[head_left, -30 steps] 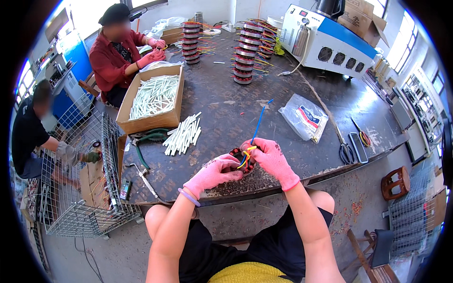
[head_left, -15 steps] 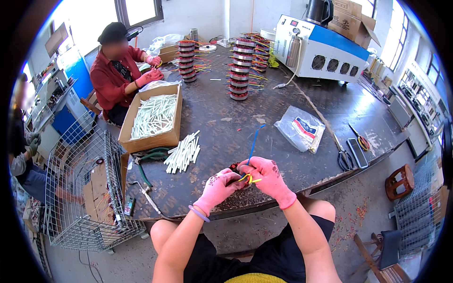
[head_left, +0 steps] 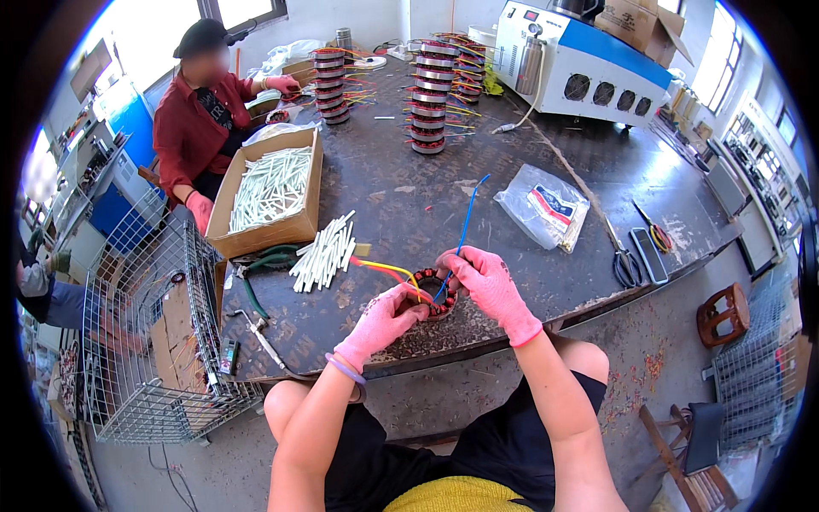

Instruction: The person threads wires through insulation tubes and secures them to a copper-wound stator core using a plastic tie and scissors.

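Note:
A ring-shaped motor stator (head_left: 447, 305) with red windings sits at the table's near edge, between my hands. My left hand (head_left: 382, 322), in a pink glove, closes its thumb and fingers on the stator's left side, where the yellow wire (head_left: 394, 270) and a red wire (head_left: 375, 266) come out and point left. In my right hand (head_left: 488, 290), also gloved in pink, the blue wire (head_left: 468, 215) is pinched between thumb and fingers. Its free end sticks up and away from me, while its lower end runs into the ring. My left fingertips are partly hidden.
White sleeves (head_left: 324, 256) lie loose beside a cardboard box (head_left: 314, 200) full of them. Green-handled pliers (head_left: 253, 294) and a torch-like tool (head_left: 266, 341) are at left. Stacked stators (head_left: 429, 98) stand farther back. Scissors (head_left: 627, 266), a phone (head_left: 650, 254) and a plastic bag (head_left: 546, 209) lie right. A co-worker (head_left: 200, 119) sits far left.
My hands have moved apart, uncovering the stator. The yellow and red wires now extend left, and my right hand grips the blue wire. The co-worker's hands have separated, one lowering beside the box.

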`<state>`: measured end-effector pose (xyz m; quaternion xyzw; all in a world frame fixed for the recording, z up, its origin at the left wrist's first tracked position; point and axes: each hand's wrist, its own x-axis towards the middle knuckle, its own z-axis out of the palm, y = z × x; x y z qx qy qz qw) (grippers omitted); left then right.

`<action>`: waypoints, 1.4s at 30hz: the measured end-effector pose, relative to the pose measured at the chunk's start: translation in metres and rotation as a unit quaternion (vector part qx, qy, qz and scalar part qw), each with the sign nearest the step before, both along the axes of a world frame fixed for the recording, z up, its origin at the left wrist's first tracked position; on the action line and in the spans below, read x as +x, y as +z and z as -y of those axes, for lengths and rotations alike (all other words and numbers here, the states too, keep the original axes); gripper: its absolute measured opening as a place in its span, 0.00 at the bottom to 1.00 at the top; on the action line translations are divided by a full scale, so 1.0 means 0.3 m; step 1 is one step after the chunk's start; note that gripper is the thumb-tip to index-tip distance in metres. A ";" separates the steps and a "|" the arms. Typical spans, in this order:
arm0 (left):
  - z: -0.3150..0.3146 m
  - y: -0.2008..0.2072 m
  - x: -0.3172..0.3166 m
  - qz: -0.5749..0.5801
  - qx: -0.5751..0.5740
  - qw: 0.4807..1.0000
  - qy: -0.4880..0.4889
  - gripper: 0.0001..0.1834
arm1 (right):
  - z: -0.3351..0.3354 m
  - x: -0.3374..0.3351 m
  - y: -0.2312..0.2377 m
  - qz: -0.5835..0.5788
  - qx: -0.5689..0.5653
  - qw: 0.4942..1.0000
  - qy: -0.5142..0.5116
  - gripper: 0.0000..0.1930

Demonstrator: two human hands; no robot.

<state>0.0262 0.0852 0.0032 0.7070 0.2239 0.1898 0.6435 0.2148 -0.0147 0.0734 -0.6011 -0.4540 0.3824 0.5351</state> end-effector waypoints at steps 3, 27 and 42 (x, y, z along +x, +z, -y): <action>0.007 0.003 -0.001 -0.018 0.048 0.999 -0.006 0.15 | -0.008 0.002 -0.012 -0.005 -0.002 1.000 0.013 0.13; 0.007 -0.025 0.057 0.084 0.434 0.895 0.054 0.09 | 0.020 -0.120 0.039 0.163 0.061 0.984 0.023 0.08; 0.112 0.048 -0.003 0.123 0.278 0.935 0.184 0.08 | -0.440 0.031 0.319 0.249 -0.032 0.945 0.207 0.15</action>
